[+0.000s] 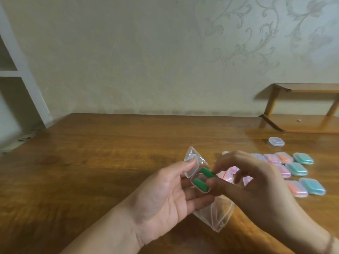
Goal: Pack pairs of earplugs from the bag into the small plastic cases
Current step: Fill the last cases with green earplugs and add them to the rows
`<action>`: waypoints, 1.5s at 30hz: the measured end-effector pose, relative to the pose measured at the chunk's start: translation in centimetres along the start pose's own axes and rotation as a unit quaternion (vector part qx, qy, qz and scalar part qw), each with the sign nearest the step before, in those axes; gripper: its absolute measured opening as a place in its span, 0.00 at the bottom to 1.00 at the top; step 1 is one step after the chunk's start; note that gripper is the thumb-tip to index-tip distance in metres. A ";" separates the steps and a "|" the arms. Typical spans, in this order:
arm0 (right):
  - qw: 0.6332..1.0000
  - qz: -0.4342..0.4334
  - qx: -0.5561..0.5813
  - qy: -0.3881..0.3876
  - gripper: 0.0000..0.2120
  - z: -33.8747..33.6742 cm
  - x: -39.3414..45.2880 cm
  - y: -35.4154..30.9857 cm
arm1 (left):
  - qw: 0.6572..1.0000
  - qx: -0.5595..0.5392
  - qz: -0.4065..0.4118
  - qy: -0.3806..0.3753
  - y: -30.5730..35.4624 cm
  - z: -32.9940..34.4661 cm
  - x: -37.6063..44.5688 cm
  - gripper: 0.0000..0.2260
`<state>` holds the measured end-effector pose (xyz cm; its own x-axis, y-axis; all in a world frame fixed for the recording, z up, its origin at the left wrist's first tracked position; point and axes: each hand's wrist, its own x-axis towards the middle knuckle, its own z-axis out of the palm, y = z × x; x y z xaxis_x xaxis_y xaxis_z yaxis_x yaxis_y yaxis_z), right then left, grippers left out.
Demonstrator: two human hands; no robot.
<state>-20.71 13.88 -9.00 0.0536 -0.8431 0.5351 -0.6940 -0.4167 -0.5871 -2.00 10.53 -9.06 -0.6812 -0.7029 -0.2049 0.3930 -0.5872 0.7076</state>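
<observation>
— Green foam is seen where, from the head view?

— One green earplug is laid in the open clear case, which is gripped by the left hand, thumb on the lid. A second earplug is pinched by the right hand just above that grip.

— And beyond the grip?

— The bag is spread beneath both hands on the wooden table; filled cases are lined up to the right.

A: From my end the bench looks like varnished brown wood, grain plain, with a glossy sheen near the small wooden shelf.

B: And the open case?

A: Clear, smooth plastic. I see 2 green earplugs that look matt and foamy. The bag is thin, crinkled, see-through film. The closed cases are translucent, slightly glossy plastic. The wall is matt patterned paper.
</observation>
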 end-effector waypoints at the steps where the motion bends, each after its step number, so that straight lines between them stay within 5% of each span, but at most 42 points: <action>1: 1.000 0.002 0.004 -0.011 0.09 0.0 0.1 0.2 | 1.000 0.001 0.000 -0.002 0.0 0.0 0.0 0.27; 9: 0.999 -0.047 -0.013 -0.019 0.11 -0.6 0.2 0.5 | 1.000 -0.012 0.002 -0.018 0.2 -0.1 -0.2 0.27; 13: 0.999 -0.029 -0.004 0.034 0.13 -0.8 0.3 0.6 | 0.992 0.104 0.058 0.039 0.0 0.5 -0.4 0.13; 18: 0.999 -0.021 0.038 -0.018 0.10 -0.7 0.0 0.1 | 0.870 0.426 0.237 0.079 -1.0 0.8 -0.6 0.26; 26: 0.975 0.045 0.211 -0.059 0.11 -1.4 -0.1 -0.5 | 0.834 0.456 0.310 0.031 -2.5 1.6 -0.3 0.30; 28: 0.985 0.051 0.162 -0.015 0.11 -2.7 0.2 -0.2 | 0.762 0.526 0.372 0.066 -2.4 2.0 0.5 0.24; 31: 0.992 0.053 0.113 0.022 0.09 -4.7 0.8 0.5 | 0.590 0.643 0.471 0.130 -1.8 3.8 2.6 0.19; 33: 0.995 0.058 0.077 0.018 0.07 -6.3 1.3 1.4 | 0.549 0.659 0.495 0.141 -1.5 5.7 4.6 0.19; 37: 0.988 0.120 0.090 -0.023 0.08 -12.4 1.7 3.9 | 0.575 0.661 0.467 0.120 -2.5 10.1 9.5 0.18; 41: 0.926 0.228 0.174 0.244 0.09 -18.3 0.9 9.7 | 0.634 0.702 0.317 0.071 -5.6 14.3 15.1 0.23; 43: 0.872 0.280 0.189 0.353 0.09 -19.8 0.1 12.5 | 0.616 0.738 0.272 0.042 -7.4 15.3 17.9 0.20; 45: 0.842 0.318 0.206 0.385 0.08 -20.2 -0.4 14.3 | 0.585 0.774 0.238 0.036 -8.5 15.6 20.2 0.18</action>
<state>-45.16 15.10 -5.29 -0.8256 -0.5364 0.1753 -0.0905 -0.1808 -0.9793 -28.78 7.60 -8.67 -0.6725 -0.6866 0.2763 -0.5416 0.7110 0.4485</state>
